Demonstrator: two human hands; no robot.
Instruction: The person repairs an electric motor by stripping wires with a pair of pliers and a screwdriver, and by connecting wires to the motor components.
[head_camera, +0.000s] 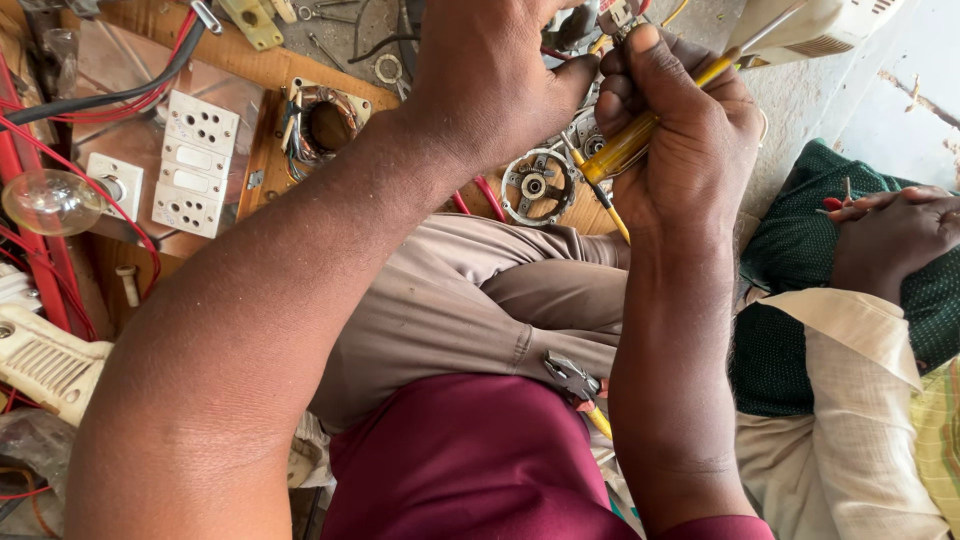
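Both forearms reach forward, the left hand curled beside the right hand, its grip clenched tight.

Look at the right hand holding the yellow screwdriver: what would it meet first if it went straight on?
Probably the small metal part held by the left hand; the right hand points there, though depth is unclear.

A worn wooden board carries the clutter. Left of the left hand lie a white switch-and-socket plate, a clear bulb and a copper-wound stator. Just below the right hand rests a round metal end cap. Red wires cross the far left.
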